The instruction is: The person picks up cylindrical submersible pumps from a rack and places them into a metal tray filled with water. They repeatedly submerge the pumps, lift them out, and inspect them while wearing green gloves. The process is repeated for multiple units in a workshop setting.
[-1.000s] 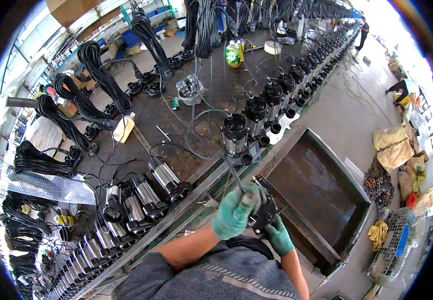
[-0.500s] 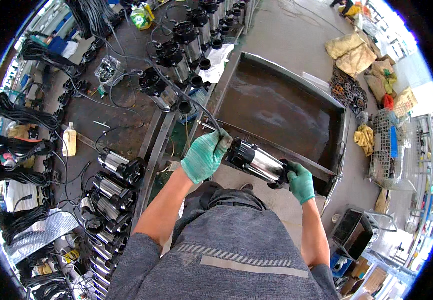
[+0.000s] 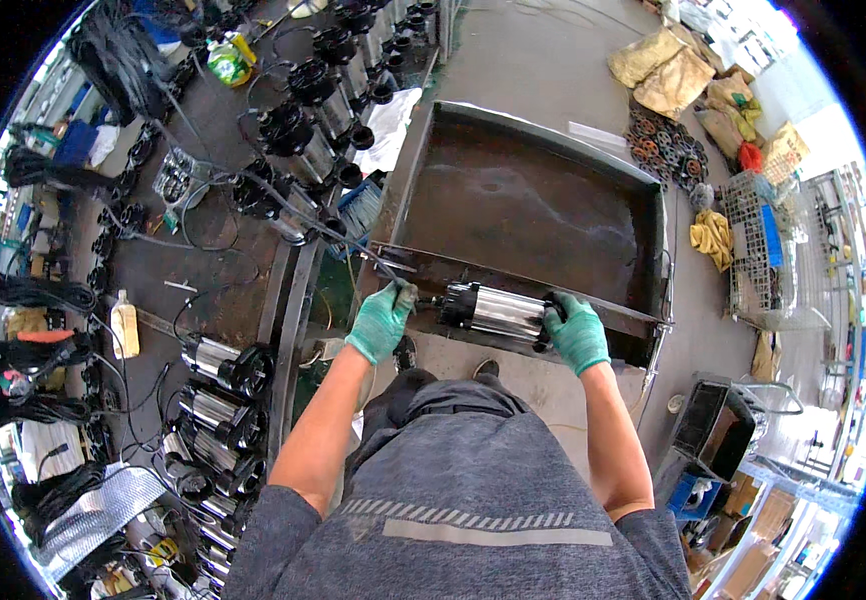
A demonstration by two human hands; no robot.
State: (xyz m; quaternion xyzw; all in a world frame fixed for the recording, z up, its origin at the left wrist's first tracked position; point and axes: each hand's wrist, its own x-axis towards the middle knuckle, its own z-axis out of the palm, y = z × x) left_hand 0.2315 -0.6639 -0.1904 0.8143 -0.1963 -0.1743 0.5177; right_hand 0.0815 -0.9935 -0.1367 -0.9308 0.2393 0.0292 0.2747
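A steel-and-black submersible pump (image 3: 501, 312) lies nearly level in front of me, at the near edge of a metal tank (image 3: 553, 143) holding brownish water. My right hand (image 3: 578, 335), in a green glove, is closed round the pump's black right end. My left hand (image 3: 381, 322), gloved alike, pinches the black cable (image 3: 298, 214) just left of the pump's other end. From there the cable runs up and left past the standing pumps. My left hand does not touch the pump's steel body.
More pumps (image 3: 298, 145) stand along the bench at the upper left; others (image 3: 218, 362) lie at its near end. Coiled black cables (image 3: 33, 290) and a yellowish bottle (image 3: 125, 325) are farther left. Right of the tank are sacks (image 3: 675, 85), a wire cage (image 3: 783, 255) and a black bin (image 3: 710, 430).
The pump has swung from tilted down to the right to nearly level, closer over the tank's near edge. My left hand has moved left and down, away from the pump's end. The view has shifted.
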